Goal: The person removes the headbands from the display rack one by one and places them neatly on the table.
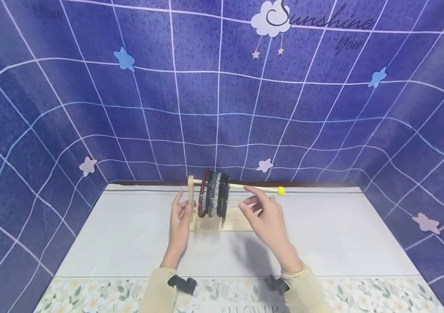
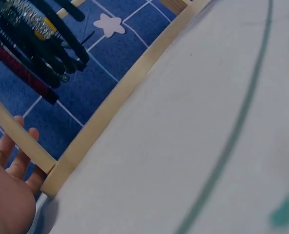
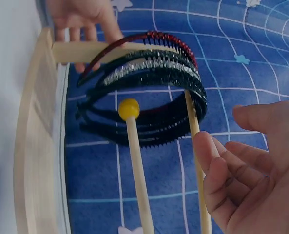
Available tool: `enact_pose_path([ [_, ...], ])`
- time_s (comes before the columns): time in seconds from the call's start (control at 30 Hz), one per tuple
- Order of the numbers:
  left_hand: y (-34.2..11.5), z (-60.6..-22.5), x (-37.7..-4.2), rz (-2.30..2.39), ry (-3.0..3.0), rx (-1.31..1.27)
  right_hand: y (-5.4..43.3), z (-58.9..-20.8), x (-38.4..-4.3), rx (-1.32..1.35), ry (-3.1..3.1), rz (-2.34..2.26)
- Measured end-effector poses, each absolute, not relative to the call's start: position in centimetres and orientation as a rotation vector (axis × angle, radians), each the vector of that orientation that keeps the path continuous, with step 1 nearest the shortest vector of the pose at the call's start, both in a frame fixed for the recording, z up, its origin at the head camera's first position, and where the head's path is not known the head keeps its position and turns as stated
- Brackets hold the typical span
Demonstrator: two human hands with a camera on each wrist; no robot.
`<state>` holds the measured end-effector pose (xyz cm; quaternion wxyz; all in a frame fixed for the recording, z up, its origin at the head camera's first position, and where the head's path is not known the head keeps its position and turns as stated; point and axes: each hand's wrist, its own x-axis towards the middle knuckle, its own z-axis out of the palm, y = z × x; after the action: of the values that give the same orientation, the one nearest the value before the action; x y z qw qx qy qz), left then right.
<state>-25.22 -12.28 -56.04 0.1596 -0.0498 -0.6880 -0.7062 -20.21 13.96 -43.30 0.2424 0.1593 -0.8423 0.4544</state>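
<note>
1. Several headbands (image 1: 216,195) hang bunched together on the upper rod (image 1: 237,186) of a wooden rack, nearer its left post (image 1: 191,191) than the yellow ball (image 1: 281,191) at the rod's right end.
2. Among them, 1 is dark red and sits closest to that post; glittering silver and black ones follow to the right. Their exact count is hard to tell where they overlap.
3. The left hand (image 1: 178,221) is at the left post, thumb on the near side and fingers reaching behind it. Its grip is loose, the fingers fairly straight; how firmly it presses cannot be told.
4. The right hand (image 1: 269,217) is beside the upper rod, to the right of the headbands, index fingertip at the rod. Its grip is wide, thumb well apart from the index finger and off the rod.
5. A lower rod (image 3: 139,180) points into the headbands' loops, its own yellow tip (image 3: 129,109) showing inside them in the right wrist view.
6. The rack's base (image 1: 206,224) rests on the white-covered counter (image 1: 128,239), in front of a blue, grid-patterned curtain (image 1: 198,91).
</note>
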Motion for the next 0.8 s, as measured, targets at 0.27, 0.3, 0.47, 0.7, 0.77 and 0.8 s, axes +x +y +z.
enact_pose_path([
  [0.27, -12.6, -56.6, -25.5, -2.022, -1.978, -0.156, 11.7, -43.5, -21.2, 0.383, -2.302, 1.382],
  [0.3, -12.6, -56.7, -25.4, -2.022, -1.975, -0.157, 11.4, -43.6, -21.3, 0.383, -2.296, 1.403],
  [0.47, -12.6, -56.9, -25.5, -1.999, -1.977, -0.158, 10.2, -44.2, -21.9, 0.387, -2.257, 1.428],
  [0.7, -12.4, -56.9, -25.6, -1.975, -2.000, -0.145, 9.6, -44.4, -22.2, 0.344, -2.253, 1.449],
  [0.77, -12.4, -56.8, -25.5, -1.966, -2.013, -0.140, 9.5, -44.4, -22.3, 0.328, -2.260, 1.461],
  [0.8, -12.5, -56.8, -25.5, -1.961, -2.020, -0.142, 9.4, -44.4, -22.3, 0.326, -2.258, 1.468],
])
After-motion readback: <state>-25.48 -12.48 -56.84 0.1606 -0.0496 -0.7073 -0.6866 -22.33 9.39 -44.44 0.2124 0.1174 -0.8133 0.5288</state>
